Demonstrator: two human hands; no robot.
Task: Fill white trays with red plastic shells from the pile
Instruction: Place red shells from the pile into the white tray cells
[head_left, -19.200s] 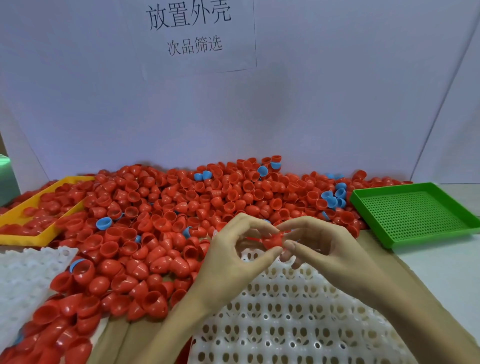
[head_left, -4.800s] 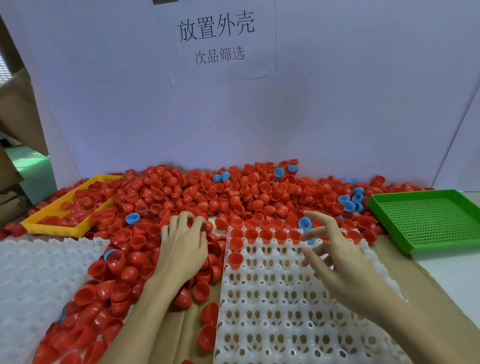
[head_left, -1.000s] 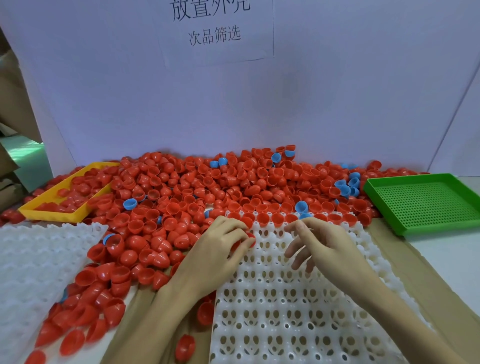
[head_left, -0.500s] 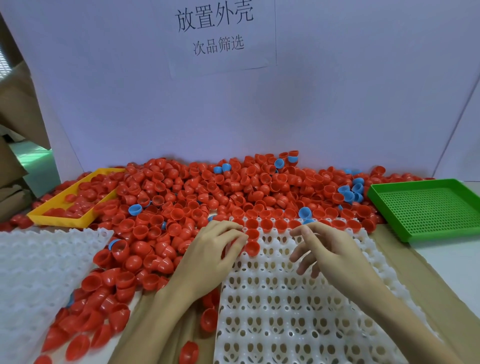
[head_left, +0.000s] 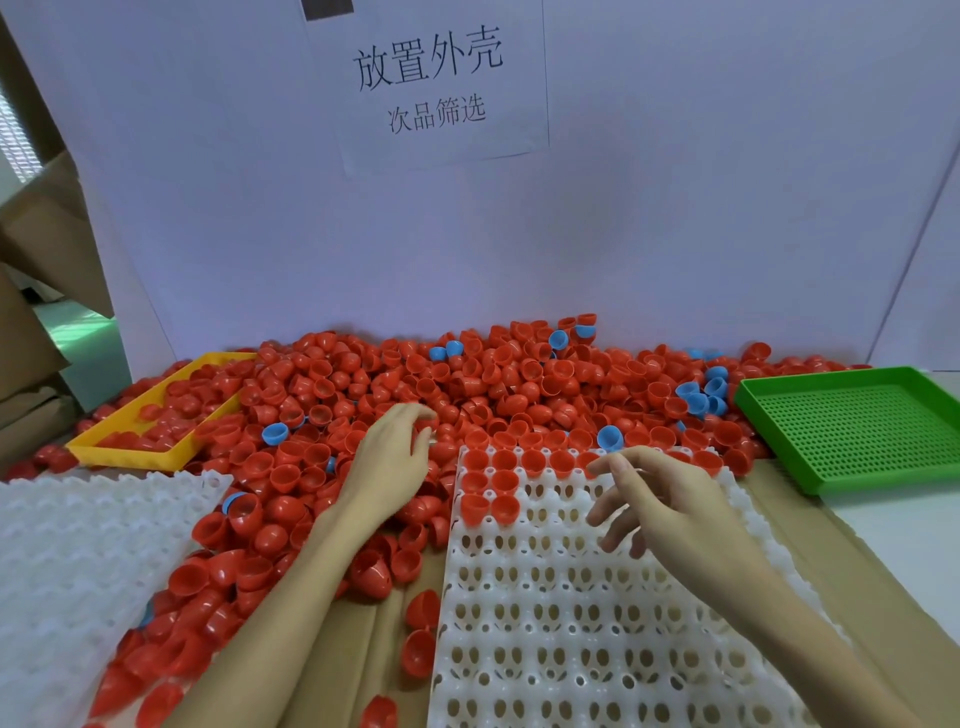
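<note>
A big pile of red shells (head_left: 467, 384) covers the back of the table. In front of it lies a white tray (head_left: 571, 623) with many round cells. Red shells fill its far row (head_left: 519, 460), and a few more sit in its left cells below that (head_left: 488, 506). My left hand (head_left: 395, 457) rests palm down on the pile just left of the tray's far corner, fingers curled over shells. Over the tray's far right part, my right hand (head_left: 660, 504) hovers with fingers spread and nothing visible in it.
A second white tray (head_left: 78, 545) lies at the left. A yellow tray (head_left: 130, 454) holding red shells sits at the back left, and a green mesh tray (head_left: 852, 426) at the right. Blue shells (head_left: 609, 437) are mixed in the pile. Loose red shells (head_left: 418, 649) lie on the cardboard.
My left hand has left the tray's far left corner and moved back into the pile. My right hand stays over the tray with its fingers spread wider.
</note>
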